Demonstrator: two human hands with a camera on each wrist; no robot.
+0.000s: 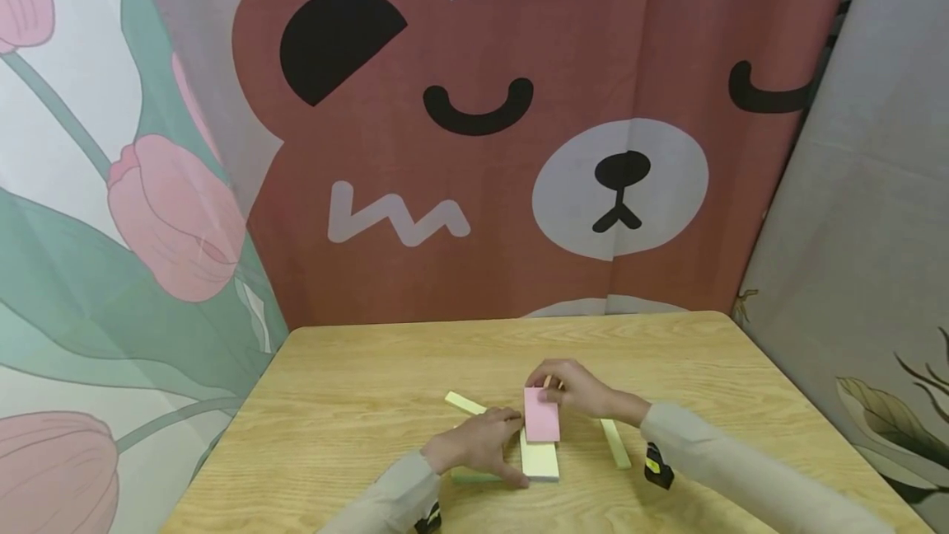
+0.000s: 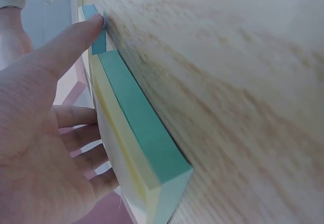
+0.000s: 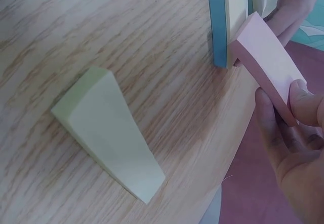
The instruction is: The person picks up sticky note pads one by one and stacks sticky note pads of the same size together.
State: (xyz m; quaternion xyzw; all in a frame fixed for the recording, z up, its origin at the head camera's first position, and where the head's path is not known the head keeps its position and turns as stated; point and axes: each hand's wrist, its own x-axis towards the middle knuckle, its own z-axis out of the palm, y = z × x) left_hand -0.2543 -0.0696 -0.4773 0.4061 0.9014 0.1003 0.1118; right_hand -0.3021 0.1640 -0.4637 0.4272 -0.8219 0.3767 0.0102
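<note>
My right hand (image 1: 582, 390) pinches a pink sticky-note pad (image 1: 543, 423) between thumb and fingers. It is tilted over the far part of a pale yellow pad (image 1: 539, 465), which lies on a blue pad (image 3: 217, 29). Along the left side of this stack rests my left hand (image 1: 478, 442), its thumb at the near left corner and its fingers toward the far end. In the left wrist view the thumb tip touches the blue pad's side. Under the left hand lies a green pad (image 2: 144, 117) with a yellow one on it.
To the right of the stack, a pale yellow-green pad (image 1: 615, 444) stands on its long edge. A pale yellow pad (image 1: 465, 402) lies behind the left hand. The wooden table (image 1: 356, 402) ends at a bear-print curtain (image 1: 415, 287), with more printed cloth on both sides.
</note>
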